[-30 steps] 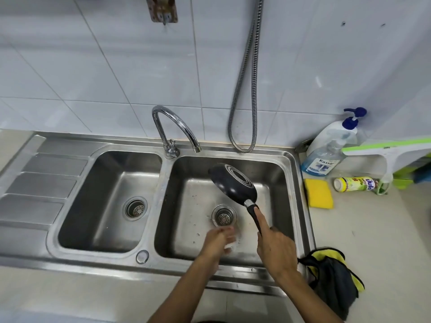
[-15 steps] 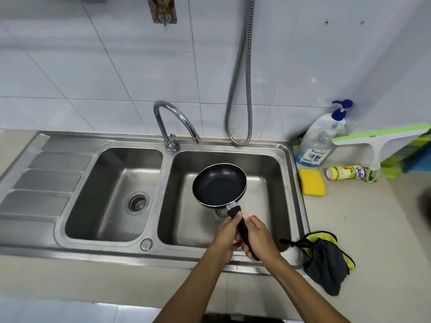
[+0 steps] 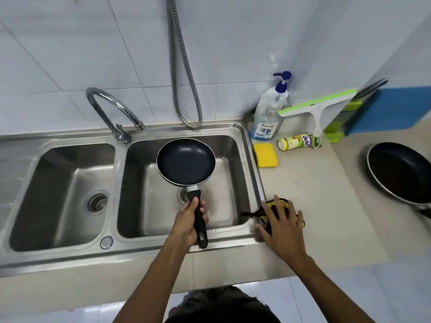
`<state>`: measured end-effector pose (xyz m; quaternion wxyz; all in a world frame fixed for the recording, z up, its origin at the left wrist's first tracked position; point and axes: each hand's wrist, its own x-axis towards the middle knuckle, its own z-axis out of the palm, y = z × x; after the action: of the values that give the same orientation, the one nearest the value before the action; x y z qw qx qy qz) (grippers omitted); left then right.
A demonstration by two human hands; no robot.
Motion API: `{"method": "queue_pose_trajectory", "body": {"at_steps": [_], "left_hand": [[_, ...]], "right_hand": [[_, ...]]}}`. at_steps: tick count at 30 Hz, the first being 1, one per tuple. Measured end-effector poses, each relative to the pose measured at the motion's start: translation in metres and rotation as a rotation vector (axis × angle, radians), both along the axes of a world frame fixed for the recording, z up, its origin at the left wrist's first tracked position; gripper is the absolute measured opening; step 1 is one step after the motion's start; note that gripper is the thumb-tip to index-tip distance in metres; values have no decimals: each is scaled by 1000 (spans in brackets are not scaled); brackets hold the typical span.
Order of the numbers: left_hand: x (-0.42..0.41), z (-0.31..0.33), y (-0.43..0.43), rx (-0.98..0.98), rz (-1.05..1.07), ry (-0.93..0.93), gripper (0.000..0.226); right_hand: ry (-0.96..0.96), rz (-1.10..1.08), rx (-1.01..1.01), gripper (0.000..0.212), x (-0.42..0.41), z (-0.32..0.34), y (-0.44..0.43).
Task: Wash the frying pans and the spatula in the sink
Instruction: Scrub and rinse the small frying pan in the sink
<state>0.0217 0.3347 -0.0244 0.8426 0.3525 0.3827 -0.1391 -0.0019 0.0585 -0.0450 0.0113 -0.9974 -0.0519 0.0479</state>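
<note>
A small black frying pan [image 3: 185,162] is held level, face up, over the right basin of the steel sink [image 3: 253,159]. My left hand [image 3: 187,221] grips its black handle. My right hand [image 3: 281,226] lies spread, fingers apart, on a dark and yellow cloth [image 3: 268,209] at the sink's right rim. A larger black frying pan [image 3: 401,171] rests on the counter at the far right, cut off by the frame edge. No spatula is in view.
The tap [image 3: 112,110] curves over the divider between the basins, with no water running. A metal hose [image 3: 184,73] hangs on the tiled wall. On the right counter are a yellow sponge [image 3: 265,155], a soap pump bottle [image 3: 268,117], a lying cleaner bottle [image 3: 295,142] and a green squeegee [image 3: 317,106].
The pan went from tilted, base up, to level and face up. Its handle passed from my right hand to my left. My right hand moved right onto the cloth.
</note>
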Motion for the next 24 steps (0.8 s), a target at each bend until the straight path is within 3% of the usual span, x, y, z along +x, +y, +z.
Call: {"method": "queue_pose_trajectory", "body": {"at_steps": [2, 6, 11, 15, 17, 21, 24], "left_hand": [[0, -1, -5, 120, -7, 8, 13], [-15, -3, -6, 512, -179, -37, 28], [-28, 12, 9, 731, -334, -107, 46], [-24, 24, 15, 812, -412, -144, 46], [-21, 29, 18, 830, -437, -176, 46], [-12, 38, 31, 820, -448, -240, 42], [-8, 36, 44, 967, -486, -250, 37]], "right_hand": [[29, -1, 34, 65, -11, -11, -17], [-69, -7, 263, 36, -6, -26, -36], [-162, -295, 756, 28, 48, 17, -7], [-279, -83, 1043, 27, 105, 83, 67], [-224, 88, 1020, 33, 125, 102, 106], [56, 376, 439, 56, 143, 93, 158], [230, 600, 261, 62, 145, 67, 176]]}}
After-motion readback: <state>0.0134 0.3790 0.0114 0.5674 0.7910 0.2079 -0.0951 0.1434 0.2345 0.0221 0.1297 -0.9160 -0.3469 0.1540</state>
